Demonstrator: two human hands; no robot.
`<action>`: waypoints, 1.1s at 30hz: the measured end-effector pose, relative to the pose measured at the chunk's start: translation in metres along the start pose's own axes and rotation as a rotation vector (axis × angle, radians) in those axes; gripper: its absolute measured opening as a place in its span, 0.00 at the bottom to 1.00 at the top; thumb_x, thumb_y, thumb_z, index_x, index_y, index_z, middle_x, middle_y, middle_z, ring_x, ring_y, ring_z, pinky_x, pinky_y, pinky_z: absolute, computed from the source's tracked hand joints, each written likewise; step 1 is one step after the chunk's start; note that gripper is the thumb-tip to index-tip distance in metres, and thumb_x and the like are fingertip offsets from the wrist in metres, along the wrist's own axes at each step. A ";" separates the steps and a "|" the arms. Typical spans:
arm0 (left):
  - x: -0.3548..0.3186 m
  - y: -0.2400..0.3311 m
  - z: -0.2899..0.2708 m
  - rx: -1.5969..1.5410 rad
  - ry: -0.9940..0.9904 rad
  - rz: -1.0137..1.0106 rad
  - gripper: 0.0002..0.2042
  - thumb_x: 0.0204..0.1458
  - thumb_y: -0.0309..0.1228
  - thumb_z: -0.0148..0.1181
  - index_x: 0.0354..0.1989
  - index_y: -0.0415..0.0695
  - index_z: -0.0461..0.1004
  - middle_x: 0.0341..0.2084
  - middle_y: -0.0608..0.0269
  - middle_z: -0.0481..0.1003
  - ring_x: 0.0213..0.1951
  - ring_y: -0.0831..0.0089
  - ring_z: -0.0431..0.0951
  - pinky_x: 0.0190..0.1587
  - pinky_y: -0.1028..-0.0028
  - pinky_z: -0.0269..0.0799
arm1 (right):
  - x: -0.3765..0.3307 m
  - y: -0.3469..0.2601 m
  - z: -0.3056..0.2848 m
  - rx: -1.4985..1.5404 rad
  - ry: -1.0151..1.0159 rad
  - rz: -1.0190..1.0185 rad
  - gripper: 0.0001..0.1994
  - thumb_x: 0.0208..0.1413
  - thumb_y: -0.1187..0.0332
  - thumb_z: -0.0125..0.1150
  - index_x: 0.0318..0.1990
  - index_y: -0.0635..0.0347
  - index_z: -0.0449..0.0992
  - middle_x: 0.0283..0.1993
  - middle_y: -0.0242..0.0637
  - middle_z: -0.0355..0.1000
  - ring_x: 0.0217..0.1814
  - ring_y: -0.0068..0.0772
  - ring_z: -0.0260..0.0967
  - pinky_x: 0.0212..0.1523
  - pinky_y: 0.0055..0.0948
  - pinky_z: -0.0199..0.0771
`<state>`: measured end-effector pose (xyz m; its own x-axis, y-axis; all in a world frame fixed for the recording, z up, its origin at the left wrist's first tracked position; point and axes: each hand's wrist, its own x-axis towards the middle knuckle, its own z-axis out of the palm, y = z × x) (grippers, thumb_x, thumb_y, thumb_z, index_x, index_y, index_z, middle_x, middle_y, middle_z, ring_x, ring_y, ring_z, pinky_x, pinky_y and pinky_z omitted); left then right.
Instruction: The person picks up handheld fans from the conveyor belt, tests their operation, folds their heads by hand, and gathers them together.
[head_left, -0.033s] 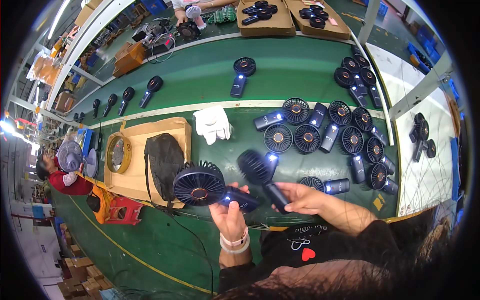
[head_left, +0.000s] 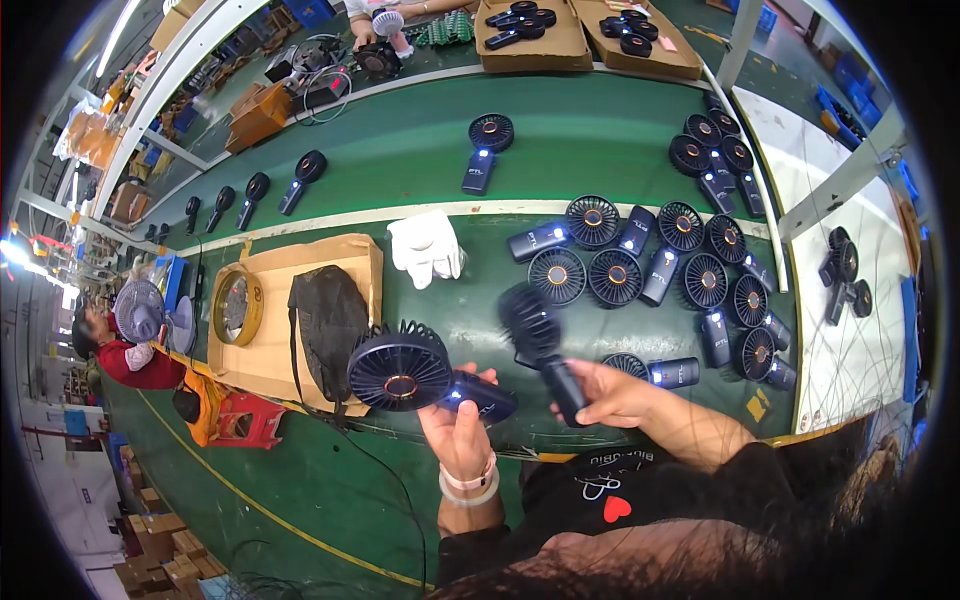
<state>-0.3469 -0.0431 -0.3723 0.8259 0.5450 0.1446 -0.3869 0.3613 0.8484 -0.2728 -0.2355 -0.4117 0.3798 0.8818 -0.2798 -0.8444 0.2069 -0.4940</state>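
Note:
My left hand (head_left: 460, 432) grips the handle of a dark handheld fan (head_left: 400, 370) near the table's front edge; its round grille faces me and a small white light glows on it. In my right hand (head_left: 612, 397) is a second handheld fan (head_left: 535, 325), held by the lower handle, its head pointing up and away and smeared by motion. Just right of that hand, a lit fan (head_left: 672, 373) lies on the green table. Beyond it several more dark fans (head_left: 614, 277) with copper-coloured centres lie in a loose group, many with lights glowing.
A cardboard tray (head_left: 283, 262) at the left holds a black pouch (head_left: 328, 325) and a yellow tape roll (head_left: 238, 305). White gloves (head_left: 425, 248) lie beside it. More fans (head_left: 490, 135) rest on the green belt (head_left: 400, 155) behind. Co-workers sit at left (head_left: 150, 365) and across.
The fan in my right hand has turned, its head swinging to the right and away from the left-hand fan. My left hand and its fan stay in place.

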 end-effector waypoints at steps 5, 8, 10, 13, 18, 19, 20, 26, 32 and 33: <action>0.010 -0.018 -0.008 0.037 -0.007 -0.176 0.21 0.50 0.23 0.53 0.52 0.40 0.57 0.43 0.49 0.68 0.40 0.56 0.74 0.42 0.61 0.73 | -0.017 -0.027 0.001 -0.019 0.033 -0.170 0.50 0.28 0.76 0.75 0.61 0.51 0.47 0.38 0.32 0.59 0.37 0.30 0.65 0.38 0.33 0.71; 0.015 -0.037 -0.008 -0.017 -0.037 -0.302 0.18 0.50 0.22 0.50 0.50 0.40 0.58 0.40 0.51 0.70 0.39 0.63 0.75 0.41 0.65 0.74 | -0.021 -0.038 -0.002 -0.214 0.164 -0.265 0.33 0.48 0.64 0.63 0.57 0.54 0.50 0.39 0.35 0.64 0.39 0.31 0.68 0.37 0.31 0.72; 0.016 -0.047 -0.010 -0.055 -0.022 -0.354 0.16 0.49 0.22 0.50 0.48 0.40 0.58 0.39 0.52 0.70 0.38 0.65 0.74 0.42 0.65 0.74 | -0.017 -0.045 0.000 -0.251 0.254 -0.376 0.23 0.53 0.62 0.58 0.51 0.59 0.54 0.40 0.38 0.67 0.42 0.32 0.70 0.39 0.29 0.72; 0.013 -0.053 -0.011 -0.162 0.021 -0.420 0.23 0.46 0.19 0.51 0.53 0.39 0.56 0.39 0.53 0.70 0.39 0.68 0.73 0.45 0.67 0.71 | -0.016 -0.052 0.002 -0.216 0.305 -0.439 0.20 0.52 0.65 0.58 0.47 0.62 0.58 0.43 0.42 0.68 0.42 0.32 0.71 0.42 0.27 0.71; 0.012 -0.061 -0.001 -0.099 -0.049 -0.398 0.26 0.43 0.19 0.57 0.52 0.44 0.56 0.40 0.55 0.69 0.41 0.66 0.72 0.46 0.64 0.71 | -0.016 -0.047 -0.006 -0.281 0.417 -0.602 0.21 0.50 0.73 0.57 0.51 0.62 0.59 0.44 0.42 0.69 0.44 0.32 0.70 0.46 0.29 0.70; 0.012 -0.064 -0.003 -0.108 -0.056 -0.409 0.27 0.43 0.18 0.57 0.53 0.45 0.56 0.41 0.56 0.68 0.41 0.66 0.72 0.46 0.63 0.71 | -0.015 -0.046 -0.005 -0.306 0.399 -0.613 0.21 0.50 0.76 0.56 0.52 0.62 0.59 0.45 0.41 0.68 0.44 0.32 0.70 0.47 0.29 0.69; 0.012 -0.064 -0.006 -0.024 -0.041 -0.392 0.27 0.43 0.17 0.57 0.53 0.47 0.56 0.42 0.57 0.67 0.43 0.66 0.71 0.46 0.62 0.71 | -0.011 -0.043 -0.005 -0.312 0.390 -0.604 0.20 0.50 0.76 0.56 0.51 0.62 0.59 0.45 0.40 0.68 0.44 0.31 0.69 0.47 0.30 0.68; 0.010 -0.071 -0.017 -0.031 -0.078 -0.381 0.25 0.46 0.19 0.55 0.53 0.46 0.56 0.44 0.56 0.67 0.42 0.65 0.72 0.43 0.62 0.73 | -0.001 -0.040 -0.009 -0.328 0.376 -0.594 0.24 0.49 0.76 0.57 0.54 0.63 0.57 0.48 0.43 0.67 0.47 0.33 0.68 0.50 0.32 0.68; 0.003 -0.066 -0.010 -0.126 -0.189 -0.479 0.23 0.50 0.24 0.55 0.52 0.49 0.51 0.42 0.53 0.67 0.38 0.62 0.74 0.29 0.67 0.78 | -0.005 -0.042 -0.013 -0.326 0.382 -0.557 0.24 0.49 0.76 0.57 0.55 0.62 0.57 0.47 0.41 0.67 0.48 0.32 0.68 0.52 0.33 0.67; 0.002 -0.065 -0.009 -0.114 -0.213 -0.467 0.23 0.49 0.25 0.56 0.51 0.48 0.52 0.40 0.53 0.68 0.37 0.63 0.74 0.25 0.70 0.75 | -0.005 -0.042 -0.015 -0.321 0.385 -0.536 0.24 0.49 0.76 0.57 0.54 0.62 0.57 0.47 0.41 0.67 0.48 0.32 0.68 0.52 0.33 0.67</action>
<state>-0.3235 -0.0582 -0.4322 0.9816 0.1444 -0.1250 0.0098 0.6157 0.7879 -0.2335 -0.2546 -0.4016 0.8652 0.4708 -0.1724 -0.3760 0.3817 -0.8444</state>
